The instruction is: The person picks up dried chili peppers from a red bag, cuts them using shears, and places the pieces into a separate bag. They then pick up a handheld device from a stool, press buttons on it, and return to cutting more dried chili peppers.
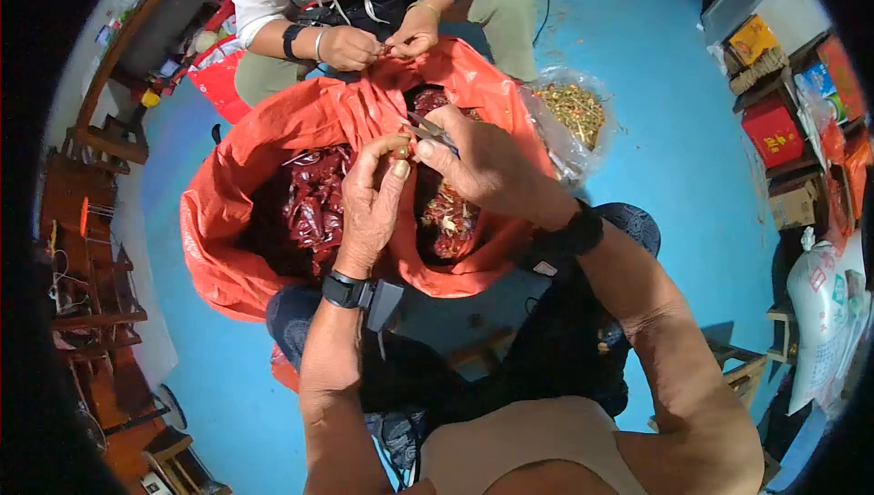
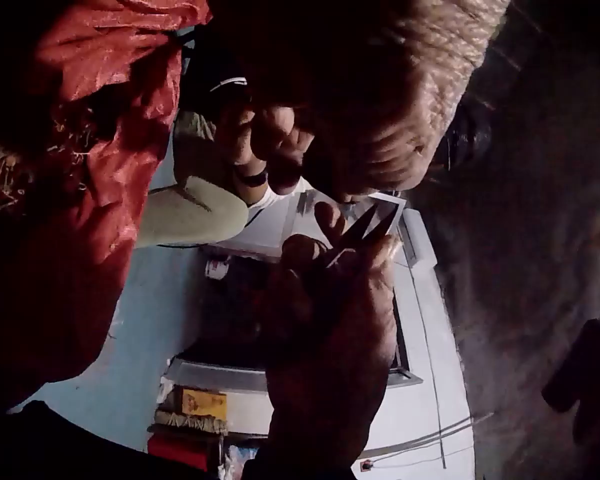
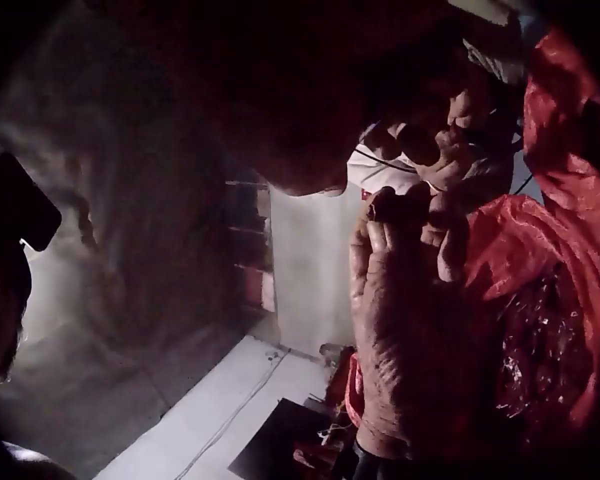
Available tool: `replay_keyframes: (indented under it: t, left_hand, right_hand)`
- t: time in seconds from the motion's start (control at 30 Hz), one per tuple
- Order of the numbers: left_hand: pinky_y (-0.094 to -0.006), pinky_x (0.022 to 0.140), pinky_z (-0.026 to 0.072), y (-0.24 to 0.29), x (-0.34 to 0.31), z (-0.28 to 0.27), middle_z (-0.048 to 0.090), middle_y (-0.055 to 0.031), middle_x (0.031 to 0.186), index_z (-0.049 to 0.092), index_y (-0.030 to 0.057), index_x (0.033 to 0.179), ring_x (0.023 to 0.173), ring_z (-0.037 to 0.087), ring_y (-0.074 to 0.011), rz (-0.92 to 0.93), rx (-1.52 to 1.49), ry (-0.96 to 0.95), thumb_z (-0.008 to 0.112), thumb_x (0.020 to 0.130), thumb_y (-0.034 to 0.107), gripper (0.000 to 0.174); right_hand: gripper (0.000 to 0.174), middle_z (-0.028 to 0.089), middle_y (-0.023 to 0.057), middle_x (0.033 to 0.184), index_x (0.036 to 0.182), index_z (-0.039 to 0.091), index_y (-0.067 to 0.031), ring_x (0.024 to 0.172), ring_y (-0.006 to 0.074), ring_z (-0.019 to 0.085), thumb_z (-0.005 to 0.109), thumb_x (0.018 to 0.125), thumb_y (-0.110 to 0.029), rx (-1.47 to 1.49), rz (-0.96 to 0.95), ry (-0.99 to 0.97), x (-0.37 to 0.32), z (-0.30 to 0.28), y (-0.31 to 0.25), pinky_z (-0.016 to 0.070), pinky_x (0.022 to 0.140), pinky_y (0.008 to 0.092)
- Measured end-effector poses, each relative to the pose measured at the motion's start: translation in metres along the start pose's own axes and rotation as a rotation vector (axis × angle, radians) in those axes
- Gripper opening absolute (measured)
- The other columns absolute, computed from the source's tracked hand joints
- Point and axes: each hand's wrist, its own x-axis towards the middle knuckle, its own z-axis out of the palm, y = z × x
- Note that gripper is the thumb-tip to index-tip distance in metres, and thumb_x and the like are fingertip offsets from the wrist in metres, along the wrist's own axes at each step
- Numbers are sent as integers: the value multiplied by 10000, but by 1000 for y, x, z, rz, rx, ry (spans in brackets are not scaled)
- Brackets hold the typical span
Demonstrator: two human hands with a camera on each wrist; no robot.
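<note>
The work is judged to be part-way: trimmings have been gathered, while the share of chillies finished cannot be told. Below and left of the grip, the largest sack (image 1: 205, 222) is partly filled with dark red chillies (image 1: 314, 208). Directly under the grip, the narrower sack (image 1: 446, 281) is filled with more red pods, strewn with pale bits (image 1: 451, 224); whether these are trimmed cannot be told. Beyond the grip to the right, a clear bag (image 1: 587, 166) is loaded with yellow-green and reddish scraps (image 1: 572, 111). The scissors (image 1: 431, 129) are gripped in the right hand (image 1: 492, 163), with the blades parted and pointed towards the left fingertips. By the left hand (image 1: 371, 199), a small piece (image 1: 403, 151) is pinched just beside the blades; whether it is a chilli cannot be made out.
</note>
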Motion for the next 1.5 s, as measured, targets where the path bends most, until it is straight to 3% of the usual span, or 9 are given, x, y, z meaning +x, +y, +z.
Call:
replay_keyframes:
  t: [0.37, 0.43, 0.53, 0.7, 0.8, 0.9, 0.97, 1.33, 1.5]
  left_hand:
    - [-265, 735, 440, -4, 3, -10, 583, -71, 884, 565, -4, 883, 810, 545, -139, -40, -73, 162, 549, 824, 60, 89]
    - [-264, 730, 440, -3, 4, -10, 584, -74, 874, 565, -3, 876, 804, 547, -142, 67, 17, 178, 559, 815, 57, 86]
    - [-267, 788, 418, -1, 3, -12, 579, -57, 918, 571, 13, 897, 860, 525, -136, 67, 79, 118, 571, 834, 135, 137]
    - [-271, 754, 430, -1, 3, -11, 584, -69, 891, 573, 12, 864, 834, 539, -154, 97, 88, 113, 579, 810, 90, 95]
    - [-272, 720, 442, 0, 4, -11, 587, -75, 863, 579, 7, 841, 802, 550, -161, 128, 111, 117, 584, 792, 56, 70]
    - [-273, 724, 443, 1, 4, -12, 586, -78, 865, 581, 9, 841, 805, 550, -164, 133, 114, 100, 589, 787, 52, 70]
    - [-272, 727, 443, 1, 4, -13, 585, -79, 866, 582, 10, 841, 806, 550, -166, 136, 106, 92, 593, 783, 49, 71]
    - [-272, 714, 457, 4, 7, -18, 583, -88, 867, 593, 7, 842, 807, 559, -166, 216, 158, 5, 600, 774, 29, 72]
    - [-258, 732, 437, 2, 4, -16, 582, -69, 891, 588, 8, 854, 820, 543, -145, 136, 94, -12, 594, 793, 62, 81]
  right_hand:
    - [255, 535, 133, 707, 888, 485, -40, 634, 321, 550, 569, 797, -262, -152, -190, 10, -2, -3, -4, 433, 529, 414]
    - [252, 535, 131, 713, 885, 491, -41, 637, 322, 551, 564, 799, -265, -162, -172, -7, -3, -3, -5, 434, 530, 414]
    - [242, 534, 132, 706, 859, 504, -39, 634, 326, 550, 556, 800, -268, -160, -166, -6, -4, -2, -8, 433, 527, 415]
    - [228, 532, 152, 652, 793, 526, -32, 607, 342, 548, 550, 799, -259, -114, -126, -60, -1, -1, -8, 424, 514, 423]
    - [253, 570, 148, 750, 928, 574, -30, 701, 326, 565, 580, 789, -241, -126, -43, -140, -2, -2, -9, 436, 570, 388]
    - [234, 568, 145, 733, 912, 578, -35, 693, 327, 565, 580, 789, -234, -153, -63, -131, -2, 1, -6, 432, 566, 387]
    - [253, 536, 163, 605, 721, 531, -30, 564, 352, 545, 546, 801, -269, -122, -91, -69, -2, 2, -5, 411, 486, 440]
    - [250, 536, 155, 598, 721, 534, -45, 551, 341, 551, 552, 797, -283, -135, -151, -42, -4, 1, -5, 415, 477, 429]
    - [244, 530, 152, 596, 719, 538, -52, 554, 335, 553, 544, 802, -282, -186, -187, -53, -5, -1, -4, 418, 470, 422]
